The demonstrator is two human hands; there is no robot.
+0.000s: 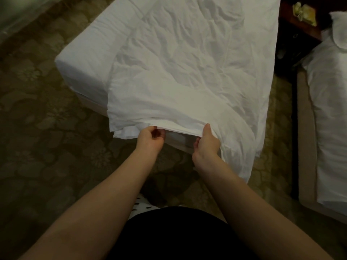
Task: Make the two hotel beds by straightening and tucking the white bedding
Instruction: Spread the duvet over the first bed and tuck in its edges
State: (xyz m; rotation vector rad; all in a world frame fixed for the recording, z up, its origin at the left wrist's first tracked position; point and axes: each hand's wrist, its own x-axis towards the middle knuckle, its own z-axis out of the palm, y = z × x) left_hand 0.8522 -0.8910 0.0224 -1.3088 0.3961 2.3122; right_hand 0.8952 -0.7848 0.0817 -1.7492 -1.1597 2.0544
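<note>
Both fingertips of left hand [150,136] and right hand [206,140] vanish under duvet [178,72].

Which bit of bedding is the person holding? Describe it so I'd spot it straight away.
Start at the big bed mid-view. A loose white cover lies over it and spills off the near end, where the left hand and right hand pinch its edge. Unlike the smooth tight sheet beside it, it is heavily creased.
</note>
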